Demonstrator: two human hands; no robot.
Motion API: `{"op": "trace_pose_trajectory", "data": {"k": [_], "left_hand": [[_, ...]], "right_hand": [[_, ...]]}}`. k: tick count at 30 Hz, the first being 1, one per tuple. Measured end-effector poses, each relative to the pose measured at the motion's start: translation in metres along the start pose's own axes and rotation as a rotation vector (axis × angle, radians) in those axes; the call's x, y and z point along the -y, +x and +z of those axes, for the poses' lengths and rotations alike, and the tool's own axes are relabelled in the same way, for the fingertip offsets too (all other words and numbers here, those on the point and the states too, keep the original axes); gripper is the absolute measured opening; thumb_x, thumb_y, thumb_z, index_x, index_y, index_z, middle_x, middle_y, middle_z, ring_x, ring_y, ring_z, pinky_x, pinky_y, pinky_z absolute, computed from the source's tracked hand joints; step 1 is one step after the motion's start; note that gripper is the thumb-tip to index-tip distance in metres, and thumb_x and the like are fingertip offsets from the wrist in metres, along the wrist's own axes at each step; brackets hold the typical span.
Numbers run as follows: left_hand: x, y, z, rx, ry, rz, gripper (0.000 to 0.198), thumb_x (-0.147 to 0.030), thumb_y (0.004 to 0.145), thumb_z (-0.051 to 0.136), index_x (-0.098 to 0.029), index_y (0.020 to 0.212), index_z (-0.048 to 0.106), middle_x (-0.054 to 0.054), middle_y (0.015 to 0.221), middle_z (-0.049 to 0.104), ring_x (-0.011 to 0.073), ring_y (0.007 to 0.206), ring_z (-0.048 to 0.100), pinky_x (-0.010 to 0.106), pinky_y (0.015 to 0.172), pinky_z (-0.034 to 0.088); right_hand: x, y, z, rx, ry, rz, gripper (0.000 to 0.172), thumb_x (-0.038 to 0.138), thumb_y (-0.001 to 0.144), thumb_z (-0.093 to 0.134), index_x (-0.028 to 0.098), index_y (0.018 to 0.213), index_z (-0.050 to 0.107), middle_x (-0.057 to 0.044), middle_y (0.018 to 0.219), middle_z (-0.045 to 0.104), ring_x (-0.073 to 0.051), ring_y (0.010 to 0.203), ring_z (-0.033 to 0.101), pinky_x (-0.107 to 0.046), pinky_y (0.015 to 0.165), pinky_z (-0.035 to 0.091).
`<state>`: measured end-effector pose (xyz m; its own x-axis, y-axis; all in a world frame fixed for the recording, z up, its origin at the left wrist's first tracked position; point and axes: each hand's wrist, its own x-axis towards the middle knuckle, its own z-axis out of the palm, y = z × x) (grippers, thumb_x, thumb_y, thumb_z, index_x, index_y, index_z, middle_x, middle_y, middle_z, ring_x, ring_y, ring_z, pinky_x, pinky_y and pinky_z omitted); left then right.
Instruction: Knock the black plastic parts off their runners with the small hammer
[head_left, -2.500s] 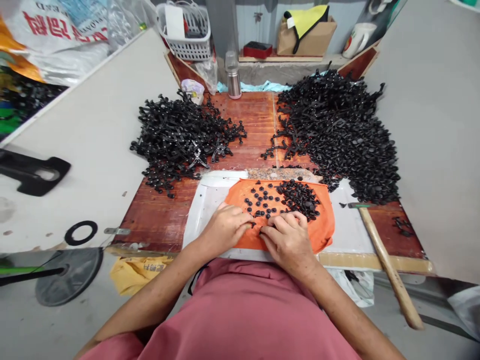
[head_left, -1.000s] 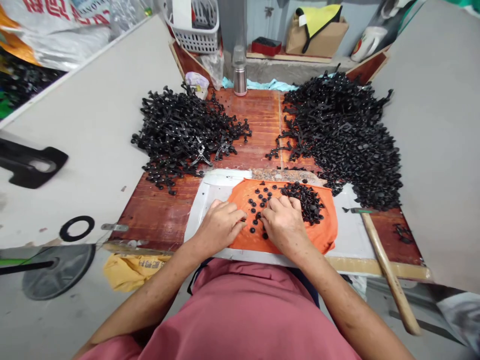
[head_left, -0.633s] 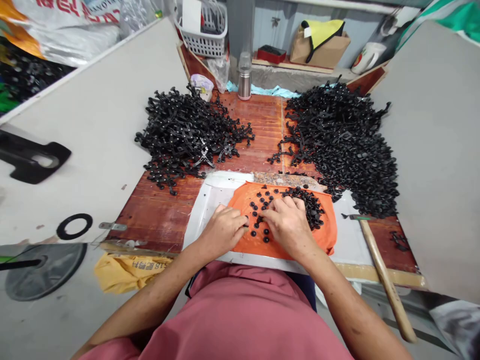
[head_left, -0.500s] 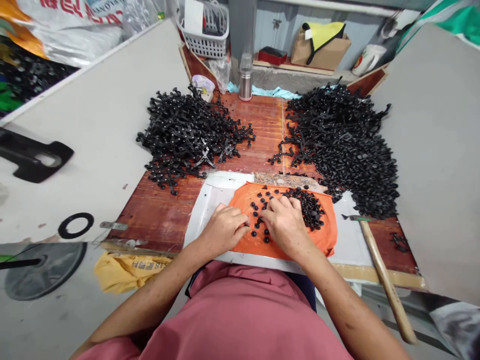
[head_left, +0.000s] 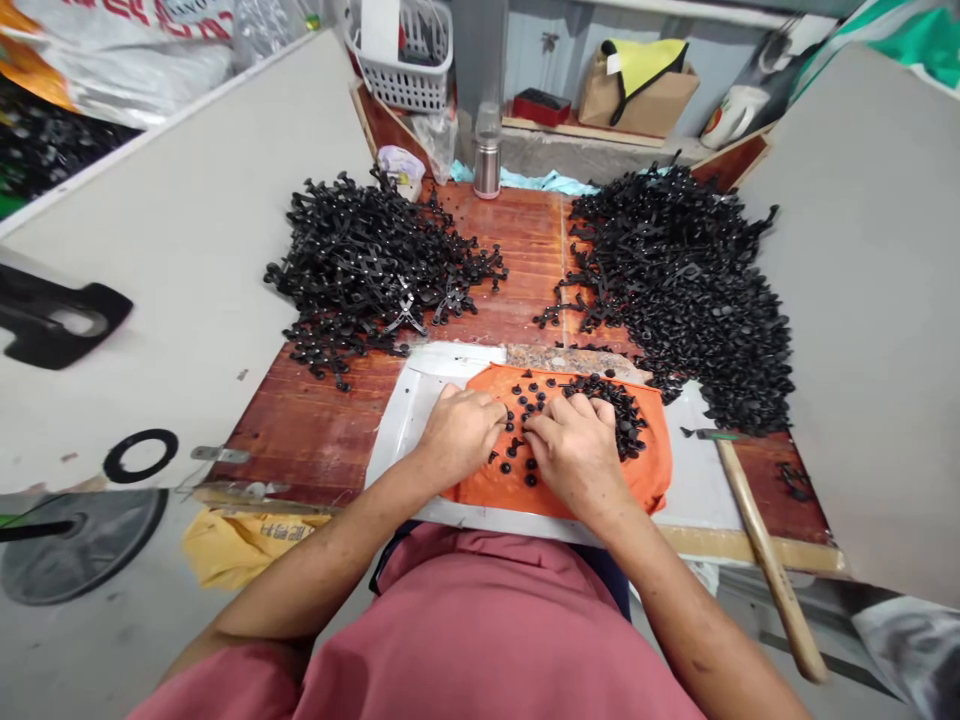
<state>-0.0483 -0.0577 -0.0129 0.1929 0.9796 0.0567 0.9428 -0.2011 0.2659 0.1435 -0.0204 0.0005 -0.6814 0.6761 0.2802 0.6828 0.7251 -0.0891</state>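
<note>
An orange cloth (head_left: 645, 478) lies on a white board (head_left: 409, 420) at the near edge of the wooden table. Small black round plastic pieces (head_left: 615, 405) are scattered and heaped on the cloth. My left hand (head_left: 461, 435) rests on the cloth's left part, fingers curled down onto the small pieces. My right hand (head_left: 577, 450) lies beside it, fingers bent and pressed among the pieces. What either hand pinches is hidden under the fingers.
Two big piles of black plastic sprues sit on the table, one at the left (head_left: 371, 265), one at the right (head_left: 682, 280). A wooden-handled hammer (head_left: 761, 550) lies at the right front edge. A steel bottle (head_left: 487, 160) and white basket (head_left: 401, 60) stand behind.
Both hands have crept forward over the cloth, away from its near edge toward the scattered pieces. The left hand has moved right and up, close beside the right hand.
</note>
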Motion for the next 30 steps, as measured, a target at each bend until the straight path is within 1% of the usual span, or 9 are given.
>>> {"op": "trace_pose_trajectory", "data": {"k": [3, 6, 9, 13, 17, 20, 23, 27, 30], "left_hand": [[0.002, -0.004, -0.004, -0.037, 0.017, 0.005, 0.024, -0.025, 0.099, 0.053, -0.021, 0.088, 0.073, 0.005, 0.084, 0.070, 0.0224, 0.084, 0.064, 0.039, 0.083, 0.037], [0.003, -0.013, -0.010, -0.053, 0.004, 0.017, 0.025, -0.025, 0.099, 0.052, -0.021, 0.087, 0.073, 0.005, 0.083, 0.070, 0.0217, 0.083, 0.064, 0.039, 0.083, 0.037], [0.002, -0.026, -0.012, 0.012, -0.041, 0.022, 0.020, -0.026, 0.097, 0.057, -0.021, 0.084, 0.071, 0.003, 0.081, 0.070, 0.0209, 0.080, 0.065, 0.039, 0.083, 0.038], [-0.001, -0.037, -0.007, 0.088, -0.050, -0.007, 0.010, -0.020, 0.092, 0.060, -0.020, 0.089, 0.070, 0.005, 0.083, 0.072, 0.0220, 0.082, 0.067, 0.038, 0.082, 0.041], [-0.003, -0.037, -0.001, 0.096, -0.121, -0.052, 0.011, -0.018, 0.093, 0.058, -0.020, 0.090, 0.068, 0.004, 0.087, 0.075, 0.0220, 0.085, 0.068, 0.037, 0.082, 0.041], [-0.003, -0.036, 0.001, 0.062, -0.197, -0.062, 0.015, -0.019, 0.096, 0.055, -0.020, 0.086, 0.067, 0.002, 0.087, 0.076, 0.0203, 0.085, 0.068, 0.036, 0.082, 0.040], [-0.002, -0.035, 0.002, 0.053, -0.225, -0.061, 0.021, -0.018, 0.098, 0.052, -0.019, 0.081, 0.066, 0.002, 0.083, 0.075, 0.0184, 0.080, 0.067, 0.035, 0.081, 0.039], [-0.002, -0.034, 0.007, 0.024, -0.194, -0.084, 0.021, -0.016, 0.094, 0.053, -0.019, 0.078, 0.065, 0.001, 0.079, 0.073, 0.0186, 0.078, 0.067, 0.036, 0.080, 0.037], [-0.002, -0.034, 0.010, -0.017, -0.179, -0.094, 0.018, -0.015, 0.093, 0.053, -0.020, 0.079, 0.064, 0.001, 0.079, 0.073, 0.0186, 0.079, 0.068, 0.036, 0.080, 0.037]], "right_hand": [[0.005, -0.002, 0.003, -0.003, 0.038, -0.015, 0.017, 0.028, 0.093, 0.066, 0.022, 0.078, 0.073, -0.004, 0.082, 0.063, -0.022, 0.089, 0.047, -0.042, 0.089, 0.026], [0.012, -0.002, 0.009, -0.014, 0.007, -0.028, 0.020, 0.025, 0.093, 0.065, 0.020, 0.074, 0.069, -0.005, 0.081, 0.063, -0.022, 0.088, 0.046, -0.042, 0.090, 0.026], [0.019, -0.001, 0.014, -0.031, -0.006, -0.037, 0.021, 0.023, 0.093, 0.063, 0.020, 0.073, 0.066, -0.005, 0.081, 0.063, -0.022, 0.087, 0.045, -0.043, 0.091, 0.025], [0.027, -0.004, 0.018, -0.054, -0.009, -0.065, 0.022, 0.021, 0.095, 0.060, 0.021, 0.074, 0.066, -0.004, 0.079, 0.062, -0.021, 0.086, 0.045, -0.043, 0.092, 0.026], [0.029, -0.015, 0.017, -0.086, 0.021, -0.127, 0.024, 0.022, 0.099, 0.059, 0.022, 0.077, 0.068, -0.002, 0.074, 0.062, -0.019, 0.081, 0.046, -0.041, 0.093, 0.027], [0.021, -0.026, 0.011, -0.128, 0.109, -0.137, 0.016, 0.024, 0.100, 0.059, 0.023, 0.092, 0.073, 0.000, 0.075, 0.065, -0.017, 0.079, 0.049, -0.040, 0.091, 0.030], [0.003, -0.040, 0.001, -0.165, 0.172, -0.042, 0.012, 0.022, 0.098, 0.062, 0.024, 0.101, 0.074, -0.001, 0.082, 0.070, -0.017, 0.081, 0.052, -0.041, 0.090, 0.031], [-0.027, -0.063, -0.009, -0.220, 0.166, 0.136, 0.012, 0.022, 0.097, 0.064, 0.025, 0.101, 0.075, -0.001, 0.082, 0.071, -0.018, 0.080, 0.054, -0.041, 0.086, 0.032], [-0.043, -0.081, -0.008, -0.236, 0.133, 0.199, 0.013, 0.022, 0.098, 0.063, 0.025, 0.101, 0.076, -0.001, 0.082, 0.072, -0.018, 0.077, 0.054, -0.040, 0.083, 0.032]]}}
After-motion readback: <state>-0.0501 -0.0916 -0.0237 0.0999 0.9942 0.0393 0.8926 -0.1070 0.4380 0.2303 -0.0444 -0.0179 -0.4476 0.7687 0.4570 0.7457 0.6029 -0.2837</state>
